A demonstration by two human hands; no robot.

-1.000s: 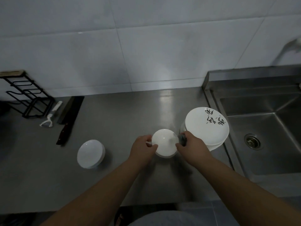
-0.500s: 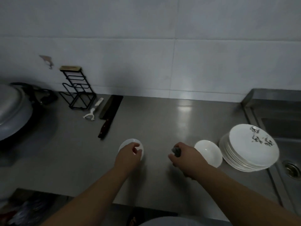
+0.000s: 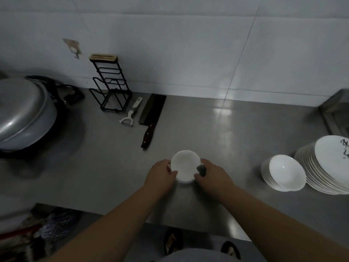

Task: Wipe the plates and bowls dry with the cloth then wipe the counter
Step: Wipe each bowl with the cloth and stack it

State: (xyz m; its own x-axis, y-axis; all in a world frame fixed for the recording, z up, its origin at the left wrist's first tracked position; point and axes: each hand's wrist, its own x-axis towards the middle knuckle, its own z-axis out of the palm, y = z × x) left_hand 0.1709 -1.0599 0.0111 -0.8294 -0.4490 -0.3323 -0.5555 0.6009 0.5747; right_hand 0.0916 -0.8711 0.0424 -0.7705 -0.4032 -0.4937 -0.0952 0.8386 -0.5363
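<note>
— Steel counter (image 3: 226, 140), dim kitchen: what did the fingers show?

— At frame centre, left hand (image 3: 160, 175) curled round a small white bowl (image 3: 185, 166); right hand (image 3: 211, 174) pinched a dark cloth (image 3: 201, 169) against its rim.

— Progress?

— Seemingly early: stacked bowls (image 3: 283, 173) and plates (image 3: 328, 165) waited at right; the counter looked unwiped.

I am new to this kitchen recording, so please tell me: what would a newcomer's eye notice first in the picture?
First, the small white bowl at the centre of the steel counter, gripped by the left hand and the right hand, which also pinches a dark cloth. Next, the stack of white plates at the right edge, then the big metal pot lid far left.
</note>
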